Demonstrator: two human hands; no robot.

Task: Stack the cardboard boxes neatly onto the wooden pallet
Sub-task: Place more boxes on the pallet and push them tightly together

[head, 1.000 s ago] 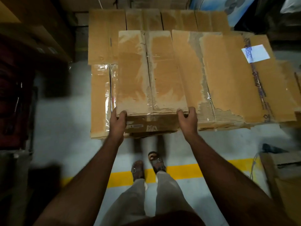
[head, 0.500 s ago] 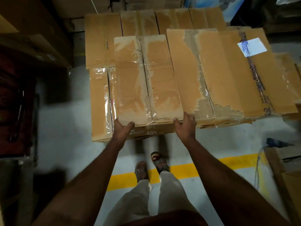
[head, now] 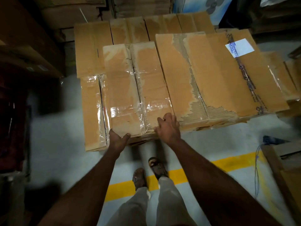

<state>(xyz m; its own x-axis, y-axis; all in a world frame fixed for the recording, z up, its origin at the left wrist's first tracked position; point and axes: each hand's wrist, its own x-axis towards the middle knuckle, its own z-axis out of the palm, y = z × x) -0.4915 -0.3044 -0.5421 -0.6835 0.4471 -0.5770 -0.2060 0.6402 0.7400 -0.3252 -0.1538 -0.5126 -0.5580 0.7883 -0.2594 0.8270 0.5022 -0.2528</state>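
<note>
Taped box (head: 136,88) lies flat on top of the stack, near edge toward the person, clear tape over its centre seam and front end. Left hand (head: 117,141) at the box's near-left corner: thumb hooked on the top edge, palm against the front face; rest of the fingers hidden under/behind, so can't tell how far they wrap. Right hand (head: 168,127) at the near-right corner, fingers curled over the top edge w/ knuckles up, gripping it. Hands are apart, one per corner.

Torn box (head: 203,75) sits just right of it, touching along the long side; top liner is ripped, corrugation exposed down the middle and at the near edge. White label (head: 239,48) on the box further right. Lower box (head: 91,111) on the left sticks out from under the taped one, also wrapped in clear tape. Back row of boxes (head: 146,28) behind, same level approx. Pallet itself not visible under the stack.

Floor (head: 61,136) is grey w/ a yellow line (head: 228,162) crossing it. Person's feet in sandals (head: 157,167) are on/near the line, light trousers. Blue cable (head: 257,168) on the floor at right, next to another carton (head: 286,160).
</note>
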